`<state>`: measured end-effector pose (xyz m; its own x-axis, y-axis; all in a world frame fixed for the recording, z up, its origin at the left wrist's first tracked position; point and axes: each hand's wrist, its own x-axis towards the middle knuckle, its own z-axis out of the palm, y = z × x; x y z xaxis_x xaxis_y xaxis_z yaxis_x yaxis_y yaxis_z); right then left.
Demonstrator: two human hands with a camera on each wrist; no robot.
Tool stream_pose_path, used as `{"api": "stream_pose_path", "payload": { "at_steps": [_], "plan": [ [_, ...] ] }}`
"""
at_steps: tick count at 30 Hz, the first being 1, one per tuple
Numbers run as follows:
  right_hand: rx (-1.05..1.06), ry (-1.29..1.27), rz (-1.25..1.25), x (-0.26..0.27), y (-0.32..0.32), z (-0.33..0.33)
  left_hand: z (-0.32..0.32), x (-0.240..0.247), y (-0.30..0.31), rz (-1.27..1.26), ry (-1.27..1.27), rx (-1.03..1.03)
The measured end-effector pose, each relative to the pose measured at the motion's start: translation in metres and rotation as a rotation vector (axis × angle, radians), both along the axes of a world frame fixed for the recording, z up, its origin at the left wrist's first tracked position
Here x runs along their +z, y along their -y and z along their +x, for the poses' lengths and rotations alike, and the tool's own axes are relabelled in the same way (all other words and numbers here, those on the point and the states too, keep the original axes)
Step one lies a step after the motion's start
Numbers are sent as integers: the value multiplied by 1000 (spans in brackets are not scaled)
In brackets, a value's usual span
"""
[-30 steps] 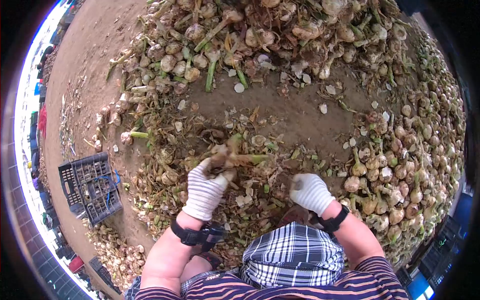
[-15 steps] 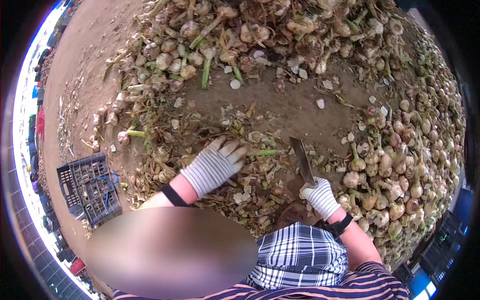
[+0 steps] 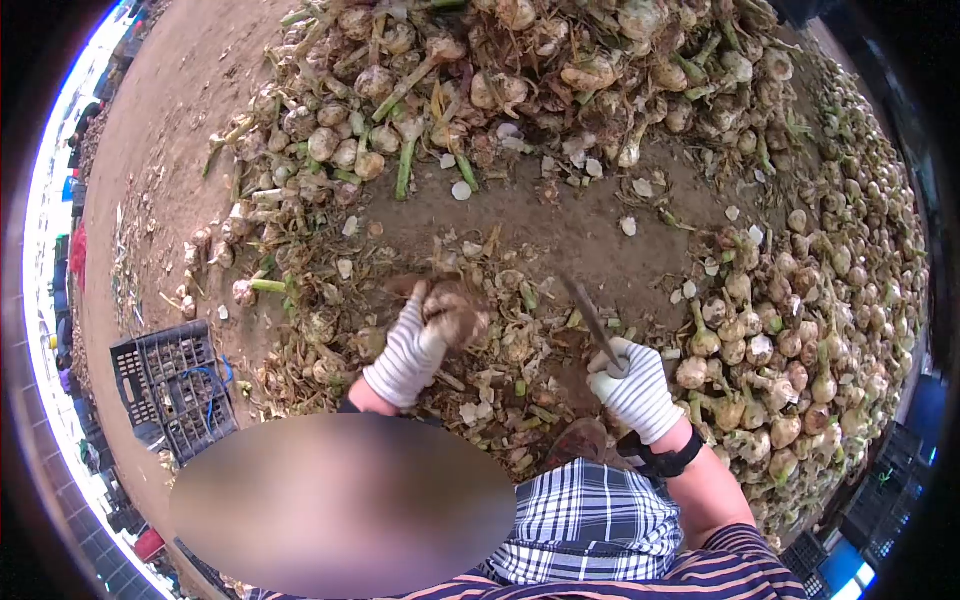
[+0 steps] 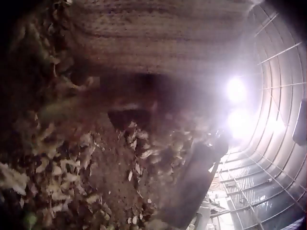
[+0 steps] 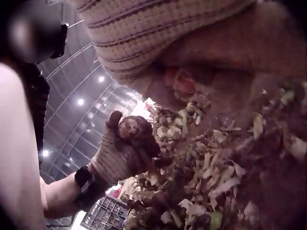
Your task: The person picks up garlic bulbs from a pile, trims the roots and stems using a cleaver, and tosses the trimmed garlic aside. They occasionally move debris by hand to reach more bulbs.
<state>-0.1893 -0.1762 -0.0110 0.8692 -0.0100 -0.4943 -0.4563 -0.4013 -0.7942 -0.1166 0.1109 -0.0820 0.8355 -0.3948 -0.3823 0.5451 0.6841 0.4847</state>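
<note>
In the head view my gloved left hand [image 3: 405,358] grips a brownish, dirt-covered garlic bulb [image 3: 456,312] above the litter of cut stalks and skins. The right wrist view shows the garlic bulb [image 5: 135,128] from the side, with the thumb up beside it. My right hand [image 3: 638,392], also in a striped white glove, holds a knife [image 3: 592,322] whose dark blade points forward and a little left, apart from the bulb. In the left wrist view the glove [image 4: 158,40] fills the top and the bulb does not show clearly.
A big heap of untrimmed garlic [image 3: 500,90] lies ahead. Trimmed bulbs [image 3: 790,360] are piled along the right. A black plastic crate [image 3: 178,385] stands on the dirt floor at left. Stalk scraps [image 3: 490,400] cover the ground between the hands. A blurred oval hides the lower left.
Half a second ago my left hand was spread low over the scraps by a green stalk; now it holds a garlic bulb. The knife has stayed in my right hand, its blade swung slightly left.
</note>
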Motion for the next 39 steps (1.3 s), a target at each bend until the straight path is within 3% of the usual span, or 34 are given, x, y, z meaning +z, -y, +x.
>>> {"api": "stream_pose_path", "payload": {
  "at_steps": [1,2,4,5,8,9,12,13,15,16,18,19,20,21,22,23,25,26,27,28,30,32,33,34,36,39],
  "plan": [
    [63,62,-50,12,-5,6,-9,-2,-1,307,158,20],
    [63,60,-46,22,-8,14,-11,-8,0,13,-351,32],
    [462,310,-430,34,-14,27,-17,16,16,-290,-860,43],
    [554,315,-500,34,-19,32,-18,67,36,243,-484,-40],
    [709,339,-490,41,-34,40,-21,59,30,483,-301,-144],
    [739,329,-469,42,-38,41,-20,57,28,-98,-443,-141],
    [708,374,-402,45,-48,40,-23,57,28,-612,-607,-142],
    [710,379,-389,45,-49,40,-29,69,36,-79,-436,-97],
    [670,403,-377,33,-53,36,-50,61,38,447,-243,-48],
    [630,428,-364,29,-53,35,-68,29,33,471,19,-38],
    [628,400,-357,26,-47,36,-75,19,32,486,280,-30],
    [618,213,-468,18,-40,39,-67,40,36,-180,-217,-36],
    [597,22,-575,8,-33,39,-60,80,44,208,99,-109],
    [593,31,-619,-10,-14,20,-53,110,48,607,507,-174],
    [618,71,-666,-26,2,14,-41,129,47,702,723,-178],
    [659,-45,-755,-16,-3,21,-29,133,41,760,780,-175],
    [371,80,-600,-16,0,16,-7,101,24,1306,788,-91],
    [268,114,-548,-13,1,18,-2,96,12,1576,840,-197],
    [118,123,-410,-17,0,18,-1,92,8,1533,770,-162],
    [76,59,-289,-18,0,19,-2,90,4,1492,693,-124],
    [89,31,-104,-16,-5,17,-8,92,-4,1444,549,-238],
    [146,-44,72,-7,-12,14,-13,93,0,850,237,-136],
    [158,-117,131,-6,-17,15,-17,96,2,717,175,-62],
    [192,-148,131,5,-20,19,-20,99,6,712,175,-68],
    [314,-96,11,1,-22,24,-25,109,11,195,-35,-148],
    [423,-32,-134,15,-26,33,-18,108,14,273,-74,-285]
  ]
}}
